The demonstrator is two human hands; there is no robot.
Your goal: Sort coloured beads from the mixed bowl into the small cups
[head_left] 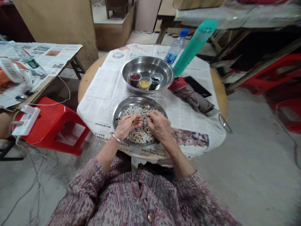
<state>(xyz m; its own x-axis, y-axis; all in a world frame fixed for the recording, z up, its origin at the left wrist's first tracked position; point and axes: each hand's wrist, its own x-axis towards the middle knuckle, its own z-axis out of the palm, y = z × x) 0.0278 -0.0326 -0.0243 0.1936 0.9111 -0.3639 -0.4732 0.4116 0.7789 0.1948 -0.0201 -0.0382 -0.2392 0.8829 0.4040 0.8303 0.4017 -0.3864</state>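
Observation:
A round metal plate (116, 110) in front of me holds mixed grains (139, 137), mostly white with yellow, dark red and black ones among them. Over its left part, my left hand (127, 125) is cupped, with yellow kernels (134, 122) in the curled fingers. My right hand (160, 126) hovers over the plate's right side, thumb and fingertips pinched together; anything between them is too small to make out. Behind the plate, a metal bowl (124, 73) contains three clear cups: one of dark red beans (134, 81), one of yellow kernels (144, 84), one of black beans (154, 84).
Newspaper (101, 94) covers the round table. Behind the bowl stand a plastic bottle (175, 48) and a tall green container (195, 47). A folded umbrella (195, 99) and a dark phone (197, 86) lie right. A red stool (54, 122) bears a power strip (27, 121).

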